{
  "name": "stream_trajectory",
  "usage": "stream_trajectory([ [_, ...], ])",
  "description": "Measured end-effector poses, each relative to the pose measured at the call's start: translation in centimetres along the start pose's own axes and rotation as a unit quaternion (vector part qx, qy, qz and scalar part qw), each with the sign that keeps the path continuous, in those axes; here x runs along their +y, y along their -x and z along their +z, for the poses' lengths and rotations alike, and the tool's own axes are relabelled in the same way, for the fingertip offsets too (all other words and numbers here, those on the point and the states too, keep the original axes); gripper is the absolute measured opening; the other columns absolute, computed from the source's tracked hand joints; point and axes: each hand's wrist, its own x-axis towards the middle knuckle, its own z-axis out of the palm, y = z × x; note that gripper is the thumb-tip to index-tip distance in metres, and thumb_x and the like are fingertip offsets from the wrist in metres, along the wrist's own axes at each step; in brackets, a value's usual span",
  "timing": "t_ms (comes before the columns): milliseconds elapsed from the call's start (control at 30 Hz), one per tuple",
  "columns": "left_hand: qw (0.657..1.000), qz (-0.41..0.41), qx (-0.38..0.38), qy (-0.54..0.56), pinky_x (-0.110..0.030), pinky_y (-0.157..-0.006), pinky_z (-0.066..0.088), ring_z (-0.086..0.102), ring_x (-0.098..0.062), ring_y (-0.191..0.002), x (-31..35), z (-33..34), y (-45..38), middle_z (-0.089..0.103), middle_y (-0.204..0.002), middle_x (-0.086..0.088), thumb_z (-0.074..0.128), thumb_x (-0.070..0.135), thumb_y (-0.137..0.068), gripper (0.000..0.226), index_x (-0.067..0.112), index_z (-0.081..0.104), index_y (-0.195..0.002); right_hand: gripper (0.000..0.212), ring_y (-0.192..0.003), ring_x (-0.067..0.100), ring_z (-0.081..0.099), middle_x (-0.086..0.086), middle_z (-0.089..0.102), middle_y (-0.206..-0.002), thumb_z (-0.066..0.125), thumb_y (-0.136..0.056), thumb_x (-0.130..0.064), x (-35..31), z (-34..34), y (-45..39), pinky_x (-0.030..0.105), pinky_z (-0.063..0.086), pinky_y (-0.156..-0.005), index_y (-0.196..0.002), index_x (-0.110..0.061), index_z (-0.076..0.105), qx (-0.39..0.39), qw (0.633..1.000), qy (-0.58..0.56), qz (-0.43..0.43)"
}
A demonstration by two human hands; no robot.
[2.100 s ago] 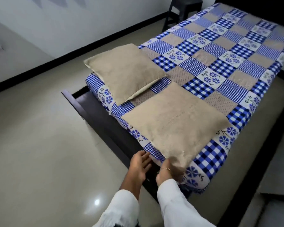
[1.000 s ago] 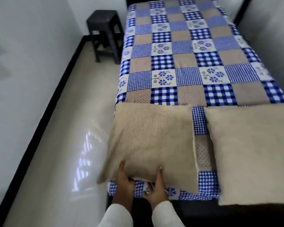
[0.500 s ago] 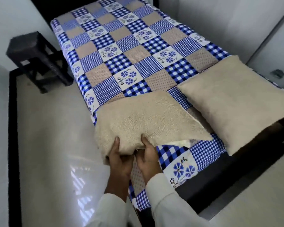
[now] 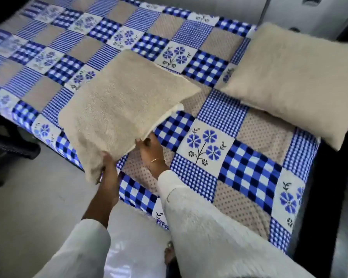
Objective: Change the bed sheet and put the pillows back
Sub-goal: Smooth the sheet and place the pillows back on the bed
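A blue, white and beige patchwork bed sheet [image 4: 247,167] covers the bed. A beige pillow [image 4: 121,105] is raised off the sheet at its near end, tilted, with a white inner edge showing on its right side. My left hand [image 4: 109,173] grips the pillow's near left corner from below. My right hand [image 4: 151,149] holds the near right edge, fingers tucked under it. A second beige pillow [image 4: 297,81] lies flat on the sheet at the right end of the bed.
A dark stool [image 4: 6,145] stands on the pale shiny floor [image 4: 28,213] at the left. A dark bed frame [image 4: 321,217] edges the mattress on the right. White drawers [image 4: 309,15] stand beyond the bed at top right.
The near pillow has been lifted off the sheet and carried further onto the bed by both hands. My view has swung right, so the bed now runs across the frame.
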Motion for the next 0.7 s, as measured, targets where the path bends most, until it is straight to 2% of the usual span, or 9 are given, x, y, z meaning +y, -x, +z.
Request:
stream_trajectory([
  [67,0.97,0.022,-0.02,-0.243,-0.029,-0.082,0.042,0.056,-0.02,-0.093,-2.8,-0.8,-1.8,0.059,-0.115,-0.006,0.043,0.07,-0.072,0.057,0.042,0.056,-0.12,0.054,-0.122,0.032,0.045,0.012,0.052,-0.129,0.043,-0.09,-0.034,2.6,-0.6,0.1,0.041,0.039,-0.095,-0.141,-0.016,0.036,0.008,0.965,0.256,-0.049],
  [100,0.931,0.053,-0.071,-0.355,-0.028,-0.081,0.04,0.055,-0.021,-0.089,-4.4,-1.1,-2.4,0.057,-0.119,-0.01,0.047,0.055,-0.082,0.05,0.037,0.051,-0.129,0.062,-0.133,0.032,0.031,0.012,0.04,-0.141,0.042,-0.087,-0.038,4.5,-1.3,0.6,0.045,0.03,-0.104,-0.144,-0.017,0.029,-0.003,0.927,0.372,-0.043],
  [133,0.891,0.09,-0.122,-0.429,-0.025,-0.086,0.037,0.054,-0.02,-0.098,-6.0,-1.2,-3.0,0.049,-0.132,-0.01,0.046,0.036,-0.093,0.05,0.027,0.038,-0.142,0.064,-0.14,0.032,0.018,0.01,0.027,-0.15,0.043,-0.088,-0.04,6.9,-1.9,0.8,0.049,0.02,-0.111,-0.146,-0.019,0.026,0.004,0.878,0.477,-0.049],
  [200,0.8,0.235,-0.176,-0.523,-0.016,-0.103,0.022,0.037,-0.02,-0.129,-7.8,-1.2,-4.5,0.029,-0.149,-0.006,0.037,0.018,-0.099,0.049,0.007,0.026,-0.146,0.055,-0.14,0.03,0.026,0.006,0.03,-0.151,0.04,-0.088,-0.046,11.3,-2.9,2.0,0.053,0.016,-0.112,-0.14,-0.027,0.041,0.083,0.797,0.595,-0.059],
  [300,0.634,0.404,-0.145,-0.643,-0.042,-0.109,0.02,0.032,-0.035,-0.132,-9.8,0.3,-6.5,0.043,-0.141,-0.021,0.029,0.039,-0.095,0.055,0.002,0.045,-0.134,0.062,-0.137,0.028,0.033,0.005,0.037,-0.148,0.029,-0.085,-0.056,14.9,-5.6,4.3,0.052,0.005,-0.112,-0.137,-0.026,0.046,0.196,0.811,0.551,-0.011],
  [333,0.605,0.421,-0.162,-0.656,-0.05,-0.108,0.02,0.033,-0.039,-0.131,-10.8,2.0,-5.7,0.043,-0.141,-0.02,0.024,0.046,-0.095,0.059,0.007,0.043,-0.134,0.065,-0.138,0.028,0.031,0.005,0.035,-0.149,0.028,-0.085,-0.057,15.8,-6.9,5.6,0.049,0.001,-0.111,-0.138,-0.023,0.043,0.233,0.805,0.545,0.014],
  [400,0.567,0.457,-0.229,-0.647,-0.054,-0.109,0.016,0.028,-0.042,-0.134,-13.0,5.8,-2.0,0.038,-0.146,-0.014,0.03,0.052,-0.091,0.061,0.012,0.04,-0.136,0.068,-0.138,0.029,0.029,0.007,0.032,-0.15,0.028,-0.085,-0.057,17.4,-9.2,8.8,0.048,-0.002,-0.111,-0.141,-0.02,0.038,0.299,0.78,0.547,0.062],
  [533,0.506,0.502,-0.319,-0.625,-0.048,-0.112,0.01,0.024,-0.033,-0.137,-17.1,11.4,5.9,0.042,-0.144,-0.01,0.042,0.036,-0.073,0.065,0.008,0.05,-0.131,0.063,-0.134,0.034,0.025,0.013,0.039,-0.146,0.034,-0.082,-0.051,19.9,-13.5,14.1,0.055,0.007,-0.107,-0.137,-0.021,0.039,0.394,0.755,0.505,0.14],
  [700,0.459,0.518,-0.385,-0.611,-0.049,-0.109,0.018,0.028,-0.031,-0.136,-19.7,12.7,10.2,0.042,-0.145,-0.011,0.04,0.036,-0.076,0.066,0.005,0.048,-0.133,0.068,-0.131,0.047,0.033,0.015,0.036,-0.147,0.03,-0.079,-0.059,21.6,-15.6,19.2,0.071,0.024,-0.094,-0.135,-0.023,0.043,0.422,0.759,0.43,0.248],
])
